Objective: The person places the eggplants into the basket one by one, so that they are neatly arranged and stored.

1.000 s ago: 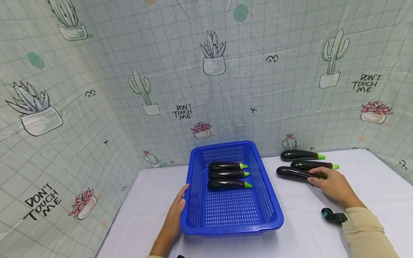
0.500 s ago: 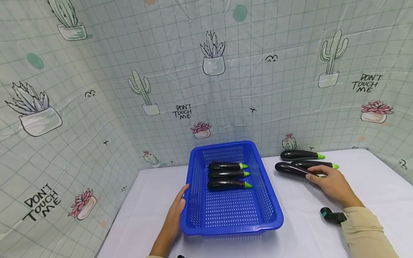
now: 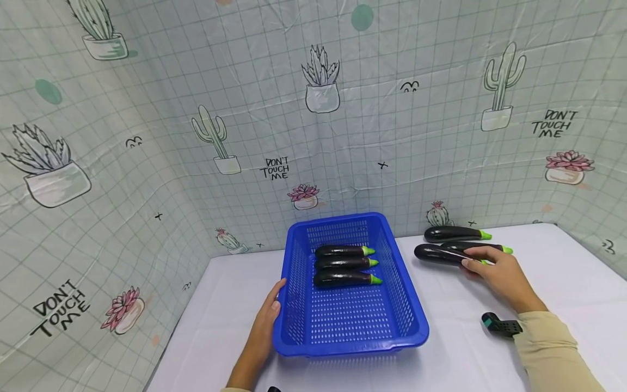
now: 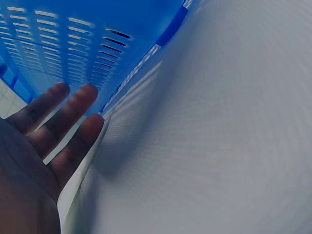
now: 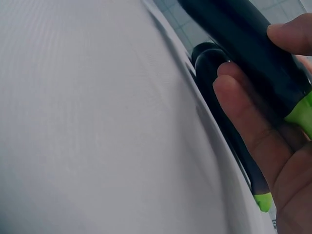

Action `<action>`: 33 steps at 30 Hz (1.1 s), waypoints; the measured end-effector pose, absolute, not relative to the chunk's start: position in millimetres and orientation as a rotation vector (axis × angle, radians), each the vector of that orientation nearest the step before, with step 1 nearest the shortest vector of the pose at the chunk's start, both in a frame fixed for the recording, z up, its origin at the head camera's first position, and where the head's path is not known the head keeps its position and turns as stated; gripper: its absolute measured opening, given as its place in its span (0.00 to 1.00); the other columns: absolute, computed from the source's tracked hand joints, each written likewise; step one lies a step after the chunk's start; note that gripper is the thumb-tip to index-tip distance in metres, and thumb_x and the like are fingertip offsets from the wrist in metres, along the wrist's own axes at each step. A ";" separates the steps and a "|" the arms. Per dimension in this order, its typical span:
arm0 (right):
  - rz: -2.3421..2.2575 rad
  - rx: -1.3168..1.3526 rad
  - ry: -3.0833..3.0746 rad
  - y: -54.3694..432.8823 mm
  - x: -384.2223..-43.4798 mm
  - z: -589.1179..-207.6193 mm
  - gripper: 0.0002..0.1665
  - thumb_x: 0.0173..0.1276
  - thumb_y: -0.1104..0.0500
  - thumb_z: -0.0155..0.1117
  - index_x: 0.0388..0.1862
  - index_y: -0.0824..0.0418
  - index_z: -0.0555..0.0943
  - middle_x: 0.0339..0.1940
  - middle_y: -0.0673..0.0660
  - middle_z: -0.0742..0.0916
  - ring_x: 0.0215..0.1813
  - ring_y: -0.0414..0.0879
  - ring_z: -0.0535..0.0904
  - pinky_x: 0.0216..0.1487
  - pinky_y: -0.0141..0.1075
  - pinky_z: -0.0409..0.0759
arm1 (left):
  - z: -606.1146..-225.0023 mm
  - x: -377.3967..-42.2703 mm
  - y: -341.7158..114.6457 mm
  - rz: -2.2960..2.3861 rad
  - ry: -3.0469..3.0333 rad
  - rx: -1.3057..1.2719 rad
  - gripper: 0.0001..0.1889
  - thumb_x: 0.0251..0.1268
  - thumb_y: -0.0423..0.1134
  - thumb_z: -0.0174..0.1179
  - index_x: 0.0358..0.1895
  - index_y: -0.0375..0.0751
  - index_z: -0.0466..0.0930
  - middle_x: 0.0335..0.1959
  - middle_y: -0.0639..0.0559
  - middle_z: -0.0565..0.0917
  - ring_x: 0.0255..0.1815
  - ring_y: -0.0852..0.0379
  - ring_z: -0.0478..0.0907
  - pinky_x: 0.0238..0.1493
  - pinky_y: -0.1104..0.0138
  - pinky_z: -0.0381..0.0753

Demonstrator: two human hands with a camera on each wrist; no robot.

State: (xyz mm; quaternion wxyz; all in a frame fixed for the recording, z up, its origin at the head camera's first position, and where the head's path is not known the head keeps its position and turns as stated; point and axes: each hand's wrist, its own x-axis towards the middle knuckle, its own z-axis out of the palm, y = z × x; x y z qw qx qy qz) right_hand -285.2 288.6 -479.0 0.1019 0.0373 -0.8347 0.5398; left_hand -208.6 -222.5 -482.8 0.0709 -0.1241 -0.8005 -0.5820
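Observation:
A dark purple eggplant [image 3: 437, 253] with a green stem end is held in my right hand [image 3: 499, 272], between thumb and fingers near the stem. In the right wrist view the held eggplant [image 5: 248, 53] is raised off the white cloth, and another eggplant [image 5: 226, 117] lies behind the fingers. My left hand [image 3: 266, 318] rests along the left side of a blue perforated basket [image 3: 350, 348]. Its straight fingers [image 4: 63, 114] reach to the basket's slotted wall [image 4: 73, 39] in the left wrist view. Inside the basket, three eggplants [image 3: 343, 263] lie side by side.
Behind the held one, two more eggplants lie on the table [image 3: 460, 337], the farthest eggplant [image 3: 453, 234] close to the patterned backdrop [image 3: 352, 130]. A black strapped device [image 3: 499, 325] sits at the right wrist. The backdrop also closes off the left side.
My right hand has lifted the nearest eggplant from the table and shifted it slightly left, so it overlaps the one behind. My left hand and the basket have stayed in place.

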 end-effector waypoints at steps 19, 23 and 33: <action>1.901 0.185 -2.207 283.5 -287.7 -480.1 0.24 0.70 0.60 0.68 0.55 0.76 0.74 0.37 0.45 0.89 0.38 0.44 0.89 0.41 0.38 0.85 | -482.1 -208.2 -223.0 -1.734 -2.407 -0.392 0.27 0.82 0.50 0.33 0.79 0.54 0.58 0.80 0.46 0.56 0.79 0.40 0.50 0.73 0.37 0.47; 2.011 0.212 -2.100 283.2 -288.7 -480.9 0.21 0.68 0.62 0.70 0.53 0.74 0.75 0.37 0.48 0.90 0.38 0.45 0.89 0.40 0.39 0.85 | -481.4 -207.7 -223.1 -1.717 -2.410 -0.417 0.27 0.82 0.48 0.33 0.79 0.52 0.58 0.80 0.44 0.56 0.79 0.39 0.49 0.72 0.36 0.46; 2.316 0.319 -1.755 284.0 -289.0 -483.0 0.15 0.68 0.70 0.67 0.52 0.70 0.80 0.40 0.55 0.89 0.38 0.51 0.89 0.42 0.40 0.84 | -480.2 -206.0 -222.5 -1.728 -2.418 -0.408 0.26 0.82 0.49 0.33 0.79 0.53 0.58 0.80 0.45 0.55 0.80 0.39 0.48 0.73 0.37 0.45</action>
